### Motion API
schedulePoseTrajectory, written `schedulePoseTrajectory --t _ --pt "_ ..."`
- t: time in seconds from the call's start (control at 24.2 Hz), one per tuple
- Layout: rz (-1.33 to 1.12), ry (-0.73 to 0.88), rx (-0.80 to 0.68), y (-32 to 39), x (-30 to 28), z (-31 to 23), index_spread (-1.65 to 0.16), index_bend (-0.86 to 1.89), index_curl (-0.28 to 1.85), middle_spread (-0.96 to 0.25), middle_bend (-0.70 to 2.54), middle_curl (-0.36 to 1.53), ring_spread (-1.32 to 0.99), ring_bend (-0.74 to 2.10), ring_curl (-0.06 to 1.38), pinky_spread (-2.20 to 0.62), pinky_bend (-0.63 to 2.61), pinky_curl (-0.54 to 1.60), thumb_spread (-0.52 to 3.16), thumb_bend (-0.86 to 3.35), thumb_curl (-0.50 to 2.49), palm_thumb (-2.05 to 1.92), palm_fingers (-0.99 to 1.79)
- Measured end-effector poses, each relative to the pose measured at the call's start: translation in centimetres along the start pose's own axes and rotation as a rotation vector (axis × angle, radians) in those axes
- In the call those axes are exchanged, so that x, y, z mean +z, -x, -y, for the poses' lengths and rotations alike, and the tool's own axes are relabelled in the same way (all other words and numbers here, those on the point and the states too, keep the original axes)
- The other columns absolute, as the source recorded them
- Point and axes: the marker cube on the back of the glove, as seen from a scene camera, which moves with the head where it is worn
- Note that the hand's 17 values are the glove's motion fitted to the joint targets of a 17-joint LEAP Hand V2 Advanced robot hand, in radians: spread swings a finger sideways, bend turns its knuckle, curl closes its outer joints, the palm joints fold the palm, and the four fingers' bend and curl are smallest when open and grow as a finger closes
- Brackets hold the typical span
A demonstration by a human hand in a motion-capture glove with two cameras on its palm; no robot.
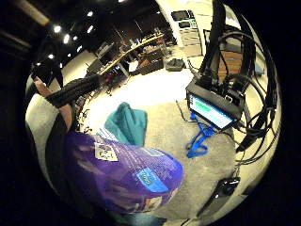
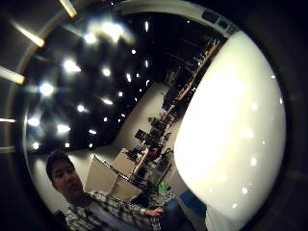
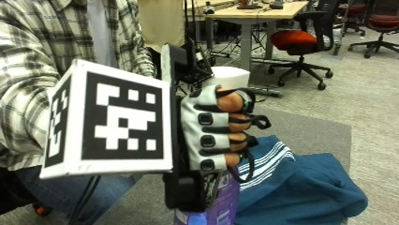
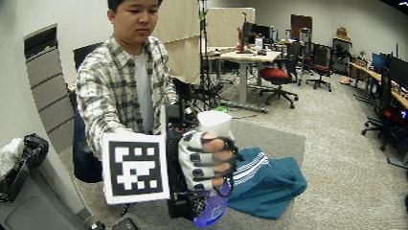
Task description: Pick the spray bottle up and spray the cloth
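**Bottle lifted and held over the cloth**

I held the spray bottle (image 3: 212, 197) in my right hand (image 3: 215, 133), with the four fingers (image 3: 233, 122) curled around its neck just below the white spray head (image 3: 229, 76). I gripped it so high because the trigger sits there, and a finger must reach it for spraying. The purple body of the bottle hung below my palm, clear of the surface, so I judged the picking up as done.

The blue cloth (image 3: 299, 187) lay crumpled on the grey carpet (image 3: 318, 129), below the bottle and a little to its far side, not touching it. In the little-finger palm view the purple bottle filled the near part and the cloth appeared just behind it, so the bottle was between my palm and the cloth.

I could not see the nozzle itself, so I cannot tell surely whether it pointed at the cloth; probably I needed to tilt the bottle toward the cloth before I pressed the trigger.
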Motion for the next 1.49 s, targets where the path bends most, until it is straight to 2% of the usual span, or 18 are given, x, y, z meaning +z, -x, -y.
schedulePoseTrajectory --t 0.66,1.07,1.49 --pt "-0.219 0.337 -0.182 7.5 6.6 0.2 -0.32 0.16 0.49 -0.22 0.49 0.52 -0.25 0.61 0.47 -0.17 0.54 0.37 0.15 -0.03 0.78 1.12 1.22" --pt "-0.387 0.622 -0.359 9.9 10.5 -5.9 -0.32 0.16 0.5 -0.22 0.49 0.53 -0.25 0.61 0.47 -0.17 0.54 0.37 0.14 -0.03 0.79 1.12 1.22" --pt "-0.598 0.789 -0.507 10.4 12.7 -9.0 -0.32 0.15 0.51 -0.22 0.49 0.53 -0.25 0.61 0.48 -0.17 0.53 0.38 0.14 -0.03 0.8 1.11 1.22"
